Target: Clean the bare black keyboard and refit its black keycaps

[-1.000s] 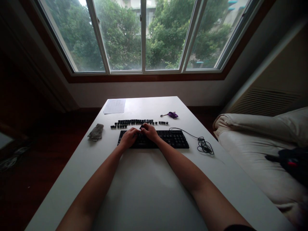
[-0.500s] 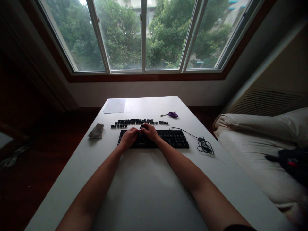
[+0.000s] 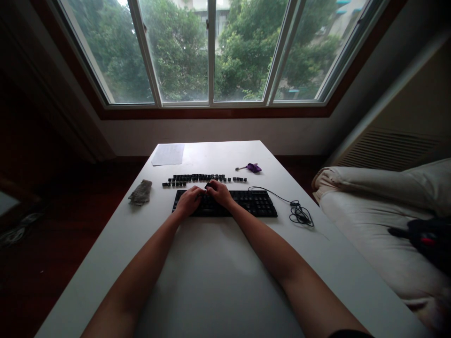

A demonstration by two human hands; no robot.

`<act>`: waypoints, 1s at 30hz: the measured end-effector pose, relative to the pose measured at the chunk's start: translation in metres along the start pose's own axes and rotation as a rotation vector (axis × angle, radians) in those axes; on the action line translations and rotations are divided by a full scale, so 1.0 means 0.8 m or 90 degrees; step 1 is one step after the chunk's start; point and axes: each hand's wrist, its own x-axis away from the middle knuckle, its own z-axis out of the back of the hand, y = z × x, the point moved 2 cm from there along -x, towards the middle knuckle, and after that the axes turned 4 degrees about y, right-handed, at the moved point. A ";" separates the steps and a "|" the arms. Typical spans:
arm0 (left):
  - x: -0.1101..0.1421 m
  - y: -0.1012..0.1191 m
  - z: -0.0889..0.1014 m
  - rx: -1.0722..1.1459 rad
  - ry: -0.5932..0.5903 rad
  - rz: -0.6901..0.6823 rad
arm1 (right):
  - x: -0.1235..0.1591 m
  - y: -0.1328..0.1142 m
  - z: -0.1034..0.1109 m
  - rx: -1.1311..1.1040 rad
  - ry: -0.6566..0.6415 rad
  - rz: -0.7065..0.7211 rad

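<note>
A black keyboard lies across the middle of a white table. Both my hands rest on its left half, close together. My left hand lies on the keys with its fingers curled. My right hand is closed round a small dark tool at the keyboard's back edge; what it is I cannot make out. Just behind the keyboard, several loose black keycaps lie in rows on the table.
A purple-handled tool lies at the back right. The keyboard's cable coils to the right. A grey cloth lies left, a paper sheet at the back left. A white sofa stands right of the table.
</note>
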 end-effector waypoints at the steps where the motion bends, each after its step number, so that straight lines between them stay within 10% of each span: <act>1: 0.000 0.000 0.000 -0.002 0.000 0.000 | 0.000 0.000 0.000 0.001 0.000 0.001; 30: 0.000 0.002 0.000 -0.024 0.002 0.005 | 0.000 0.000 -0.002 0.033 -0.007 -0.003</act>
